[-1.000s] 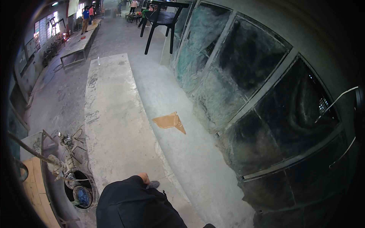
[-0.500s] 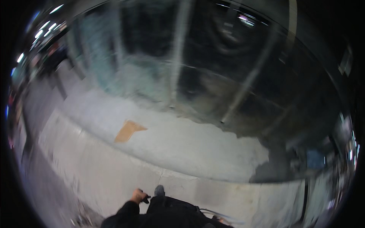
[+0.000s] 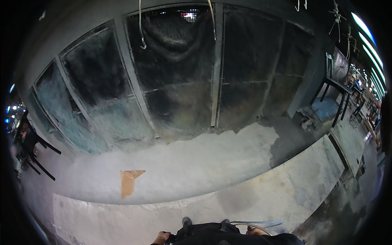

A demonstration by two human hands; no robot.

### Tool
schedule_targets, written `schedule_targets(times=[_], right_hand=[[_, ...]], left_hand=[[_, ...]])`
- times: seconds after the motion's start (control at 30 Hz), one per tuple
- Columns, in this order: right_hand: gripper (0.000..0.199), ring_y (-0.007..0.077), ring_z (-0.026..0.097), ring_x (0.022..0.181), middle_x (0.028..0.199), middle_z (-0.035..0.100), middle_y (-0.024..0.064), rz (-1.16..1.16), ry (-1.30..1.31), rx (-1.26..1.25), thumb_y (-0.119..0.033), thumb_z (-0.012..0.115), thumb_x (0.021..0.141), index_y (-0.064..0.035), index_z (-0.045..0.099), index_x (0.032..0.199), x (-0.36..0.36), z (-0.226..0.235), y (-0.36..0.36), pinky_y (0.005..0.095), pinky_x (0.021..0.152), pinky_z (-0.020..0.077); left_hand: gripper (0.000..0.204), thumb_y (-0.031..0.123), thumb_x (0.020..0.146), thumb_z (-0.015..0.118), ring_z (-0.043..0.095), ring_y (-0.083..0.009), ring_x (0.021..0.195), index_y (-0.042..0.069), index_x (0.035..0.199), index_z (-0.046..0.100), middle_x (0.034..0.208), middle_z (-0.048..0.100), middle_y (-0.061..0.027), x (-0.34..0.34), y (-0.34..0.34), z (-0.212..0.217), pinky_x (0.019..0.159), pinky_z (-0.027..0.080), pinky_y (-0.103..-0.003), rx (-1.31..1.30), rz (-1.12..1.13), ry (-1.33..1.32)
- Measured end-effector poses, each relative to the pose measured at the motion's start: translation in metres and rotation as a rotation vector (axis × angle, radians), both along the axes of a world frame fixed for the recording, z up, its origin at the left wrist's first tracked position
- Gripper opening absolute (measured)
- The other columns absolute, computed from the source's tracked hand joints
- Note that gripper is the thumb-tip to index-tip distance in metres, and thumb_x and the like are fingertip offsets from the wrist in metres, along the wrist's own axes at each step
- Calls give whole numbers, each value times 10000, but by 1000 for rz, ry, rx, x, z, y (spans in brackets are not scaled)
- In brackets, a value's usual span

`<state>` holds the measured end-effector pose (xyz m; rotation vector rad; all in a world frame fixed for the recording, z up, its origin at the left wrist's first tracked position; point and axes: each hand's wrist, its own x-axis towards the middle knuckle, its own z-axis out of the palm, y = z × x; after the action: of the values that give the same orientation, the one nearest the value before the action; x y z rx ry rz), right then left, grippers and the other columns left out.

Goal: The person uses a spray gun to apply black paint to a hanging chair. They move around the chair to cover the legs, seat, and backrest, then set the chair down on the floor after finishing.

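Observation:
Low in the picture, left of my dark clothing, my left hand (image 3: 164,235) is closed around something small and dark. What it is cannot be made out. My right hand (image 3: 256,232) shows only in part at the lower edge, its fingers hidden. A thin brownish hose (image 3: 258,226) loops right beside it, along with a bluish hose (image 3: 267,223) running off to the right. My grey shoes (image 3: 186,221) point at a pale raised slab edge.
Ahead stands a dark panelled wall (image 3: 175,102) with pale upright posts. A torn cardboard piece (image 3: 128,184) lies on the whitish floor. Hooks (image 3: 143,45) hang from above. Dark chairs stand at the left (image 3: 30,143) and right (image 3: 335,83), the right one near a bluish board (image 3: 325,108).
My view has swung to the right and steadied, bringing the right-hand chair into sight. My left hand now sits lower in the picture, and my right hand shows more.

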<state>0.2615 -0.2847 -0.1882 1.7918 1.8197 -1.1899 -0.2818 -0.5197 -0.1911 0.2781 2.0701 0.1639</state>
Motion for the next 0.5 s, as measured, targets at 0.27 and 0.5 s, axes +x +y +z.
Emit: schedule_targets(times=[0.27, 0.5], right_hand=[[321, 295, 712, 897, 960, 746, 192, -127, 60, -127, -241, 669, 938, -54, 717, 1195, 1, -9, 3, 411, 907, 525], [291, 316, 687, 994, 1038, 740, 211, -407, 277, -305, -124, 708, 914, -31, 724, 1188, 33, -30, -23, 382, 1030, 473]], left_hand=[[476, 396, 830, 731, 719, -296, 1043, 20, 1121, 757, 1107, 754, -186, -1, 13, 23, 921, 565, -367, 71, 88, 71], [540, 423, 848, 728, 661, -302, 1200, 38, 1228, 728, 1240, 719, -184, -9, 26, 12, 1051, 499, -371, -50, -203, -118]])
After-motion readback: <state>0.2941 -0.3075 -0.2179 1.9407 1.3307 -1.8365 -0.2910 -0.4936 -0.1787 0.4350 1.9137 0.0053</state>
